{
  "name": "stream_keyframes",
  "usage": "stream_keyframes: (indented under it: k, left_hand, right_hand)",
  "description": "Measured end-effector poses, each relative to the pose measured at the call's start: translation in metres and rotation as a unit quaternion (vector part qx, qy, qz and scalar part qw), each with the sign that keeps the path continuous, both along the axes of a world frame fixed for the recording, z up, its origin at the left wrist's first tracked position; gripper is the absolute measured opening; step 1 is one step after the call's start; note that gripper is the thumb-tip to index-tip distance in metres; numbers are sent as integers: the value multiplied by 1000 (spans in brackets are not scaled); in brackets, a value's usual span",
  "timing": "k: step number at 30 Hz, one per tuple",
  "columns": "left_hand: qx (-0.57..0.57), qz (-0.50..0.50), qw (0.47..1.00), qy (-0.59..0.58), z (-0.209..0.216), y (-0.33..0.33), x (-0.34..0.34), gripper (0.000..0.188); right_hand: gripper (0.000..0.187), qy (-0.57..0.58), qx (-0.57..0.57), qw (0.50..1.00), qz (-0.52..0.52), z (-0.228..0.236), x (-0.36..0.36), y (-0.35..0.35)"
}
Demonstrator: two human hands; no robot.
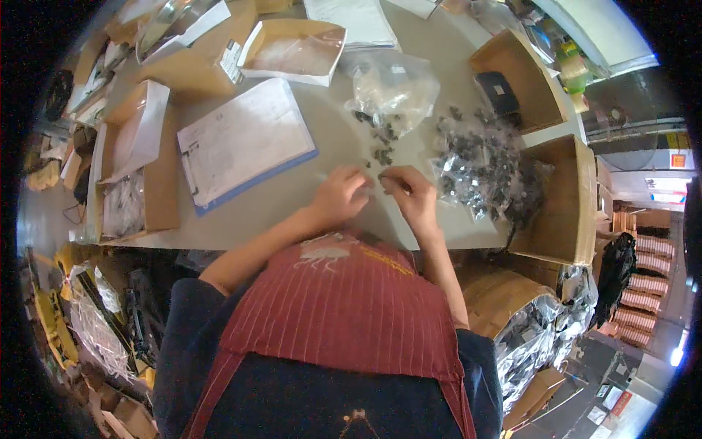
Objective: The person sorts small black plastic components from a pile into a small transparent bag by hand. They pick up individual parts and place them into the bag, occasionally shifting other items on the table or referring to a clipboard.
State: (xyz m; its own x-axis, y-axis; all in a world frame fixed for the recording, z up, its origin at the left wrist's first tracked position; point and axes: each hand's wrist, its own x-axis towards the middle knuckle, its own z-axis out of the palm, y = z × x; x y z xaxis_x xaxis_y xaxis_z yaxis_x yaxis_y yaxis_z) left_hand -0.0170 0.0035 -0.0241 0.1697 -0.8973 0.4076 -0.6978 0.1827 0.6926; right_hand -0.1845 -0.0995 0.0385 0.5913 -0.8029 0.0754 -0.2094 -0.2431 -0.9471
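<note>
My left hand is over the grey table near its front edge, its fingers curled together; what they hold, if anything, is hidden. Close beside it, my right hand has thumb and fingertips pinched, with something dark and tiny at the tips that I cannot make out. Just beyond both hands lie several loose small black parts. They trail from the mouth of a clear plastic bag. To the right of my right hand spreads a heap of small clear bags with black pieces.
An open cardboard box borders the heap at the right, with another box behind it. Papers on a blue clipboard lie to the left. A white-edged tray stands at the back, and a carton of clear bags far left.
</note>
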Motion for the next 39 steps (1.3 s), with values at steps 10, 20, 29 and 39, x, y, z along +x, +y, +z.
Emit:
stream_keyframes:
  k: [10,20,29,39]
  left_hand:
    - [14,-30,998,53,3,-1,1,27]
    - [76,-20,993,93,11,6,-3,25]
    - [16,4,998,62,-7,1,0,24]
    - [27,-18,997,75,6,0,4,26]
  right_hand:
    - [26,83,-151,984,-37,-6,-5,-19]
    - [17,192,-319,927,-51,-61,18,-48]
    - [21,24,-74,996,39,2,-5,-12]
    - [28,152,-127,980,-36,-31,14,-37]
